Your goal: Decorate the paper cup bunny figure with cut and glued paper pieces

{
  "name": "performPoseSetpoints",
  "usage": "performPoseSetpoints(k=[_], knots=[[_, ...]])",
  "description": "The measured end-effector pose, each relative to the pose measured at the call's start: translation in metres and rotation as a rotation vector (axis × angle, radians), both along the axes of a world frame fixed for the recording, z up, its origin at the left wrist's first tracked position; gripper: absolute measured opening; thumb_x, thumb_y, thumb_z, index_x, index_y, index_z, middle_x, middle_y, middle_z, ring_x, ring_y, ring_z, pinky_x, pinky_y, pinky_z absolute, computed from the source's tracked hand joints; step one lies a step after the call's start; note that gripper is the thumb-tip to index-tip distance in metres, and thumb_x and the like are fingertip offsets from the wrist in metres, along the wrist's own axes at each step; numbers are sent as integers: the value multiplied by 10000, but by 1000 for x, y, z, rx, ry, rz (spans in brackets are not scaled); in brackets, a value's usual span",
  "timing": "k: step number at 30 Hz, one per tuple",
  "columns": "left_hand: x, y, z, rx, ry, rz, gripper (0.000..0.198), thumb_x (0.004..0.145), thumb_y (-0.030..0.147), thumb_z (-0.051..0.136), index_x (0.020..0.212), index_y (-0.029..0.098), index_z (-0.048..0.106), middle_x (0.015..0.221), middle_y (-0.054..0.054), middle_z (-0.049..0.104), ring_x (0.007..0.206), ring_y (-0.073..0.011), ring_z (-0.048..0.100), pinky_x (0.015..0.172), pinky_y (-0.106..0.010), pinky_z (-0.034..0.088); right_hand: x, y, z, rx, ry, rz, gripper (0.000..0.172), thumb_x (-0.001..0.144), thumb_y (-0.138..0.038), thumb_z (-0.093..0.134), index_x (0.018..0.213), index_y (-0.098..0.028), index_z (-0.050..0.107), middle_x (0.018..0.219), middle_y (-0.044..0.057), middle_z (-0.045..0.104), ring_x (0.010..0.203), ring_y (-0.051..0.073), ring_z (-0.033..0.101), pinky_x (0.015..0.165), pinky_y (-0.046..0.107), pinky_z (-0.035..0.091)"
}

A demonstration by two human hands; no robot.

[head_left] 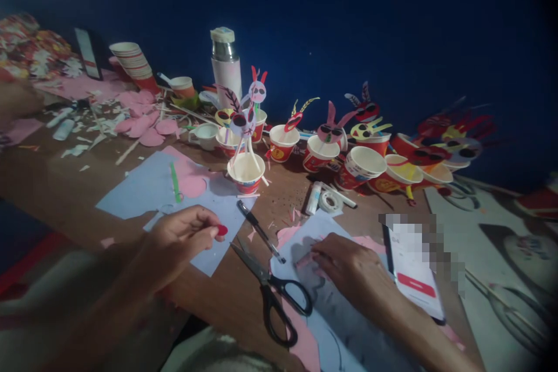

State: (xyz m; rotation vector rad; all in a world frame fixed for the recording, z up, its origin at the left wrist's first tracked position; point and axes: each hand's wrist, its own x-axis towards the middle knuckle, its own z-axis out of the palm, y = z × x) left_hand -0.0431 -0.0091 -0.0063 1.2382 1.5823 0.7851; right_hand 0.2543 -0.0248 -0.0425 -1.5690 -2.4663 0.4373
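My left hand (pixel 187 235) is closed, pinching a small red paper oval (pixel 222 231) between thumb and fingertips, above a pale blue paper sheet (pixel 131 192). Over another pale blue sheet (pixel 326 226), my right hand (pixel 349 267) has its fingers curled together at a small pink paper strip (pixel 304 260). Between the hands lie black-handled scissors (pixel 264 282), blades partly spread, and a black pen (pixel 257 224). Just beyond them stands a paper cup (pixel 246 174) with a rabbit-like paper face (pixel 243 122) on straws.
Several decorated paper cups (pixel 322 154) stand across the back, near a flask (pixel 226 70). Glue stick (pixel 313 197) and tape roll (pixel 330 201) lie mid-table. A phone (pixel 412 267) lies right of my hand. Paper scraps and a blurred co-worker's hand (pixel 17 99) are at left.
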Motion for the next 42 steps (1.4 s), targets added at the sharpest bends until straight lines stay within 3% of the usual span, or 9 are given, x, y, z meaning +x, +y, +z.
performPoseSetpoints(k=[4, 10, 17, 21, 28, 32, 35, 38, 42], knots=[[12, -1, -11, -33, -104, -100, 80, 690, 263, 598, 681, 185, 590, 622, 1, 619, 553, -115, 539, 535, -198, 422, -7, -5, -7, -35, -24, 15, 113, 846, -205, 510, 895, -237, 606, 864, 26, 597, 799, 170, 576, 693, 276, 443], [21, -2, -11, -86, -163, -157, 74, 697, 249, 588, 680, 179, 573, 653, -8, 635, 557, -112, 522, 539, -197, 397, -10, -5, -12, -15, -27, 34, 98, 804, -136, 512, 774, -203, 577, 806, 23, 576, 771, 167, 556, 687, 282, 429], [21, -3, -14, -69, -149, -87, 104, 682, 272, 591, 655, 179, 554, 583, 13, 577, 529, -108, 487, 530, -204, 387, 6, 0, 2, -7, 7, -71, 99, 832, -173, 507, 823, -215, 597, 797, 7, 612, 734, 154, 574, 660, 271, 409], [29, -2, -17, -54, -203, -36, 109, 666, 267, 598, 653, 175, 541, 602, 7, 601, 513, -97, 474, 517, -199, 379, -4, 2, -3, -4, -31, 19, 94, 807, -199, 564, 893, -208, 602, 862, 28, 617, 820, 167, 569, 708, 275, 419], [21, 0, -20, -96, -225, -64, 99, 677, 257, 592, 663, 172, 542, 603, 5, 605, 514, -98, 491, 524, -214, 387, -14, 1, -14, 3, -138, 77, 61, 786, -139, 534, 768, -184, 571, 783, 33, 594, 752, 185, 543, 665, 297, 394], [-5, 4, -23, -44, -223, 64, 118, 681, 262, 617, 696, 157, 567, 616, -4, 604, 523, -100, 509, 530, -224, 396, -12, -4, -17, 44, -132, 119, 55, 813, -175, 525, 786, -188, 571, 795, 41, 598, 751, 191, 550, 662, 303, 390], [-27, 5, -23, 23, -321, 246, 171, 624, 258, 669, 698, 151, 558, 607, -4, 595, 510, -103, 508, 499, -226, 397, -12, -8, -18, 67, -121, 102, 77, 804, -249, 575, 867, -204, 574, 845, 44, 622, 786, 215, 573, 670, 320, 397], [-43, 1, -21, 99, -440, 418, 192, 583, 218, 688, 677, 154, 533, 605, 13, 583, 483, -86, 482, 483, -220, 399, -14, -7, -16, 14, -115, 86, 17, 798, -226, 571, 812, -215, 571, 758, 17, 633, 708, 203, 591, 635, 313, 397], [-47, -8, -21, 108, -472, 447, 165, 614, 195, 671, 699, 154, 536, 613, 24, 578, 499, -71, 479, 500, -200, 400, -15, -4, -13, -35, -92, 129, 102, 793, -157, 527, 729, -224, 570, 700, -7, 633, 653, 179, 588, 602, 284, 378]])
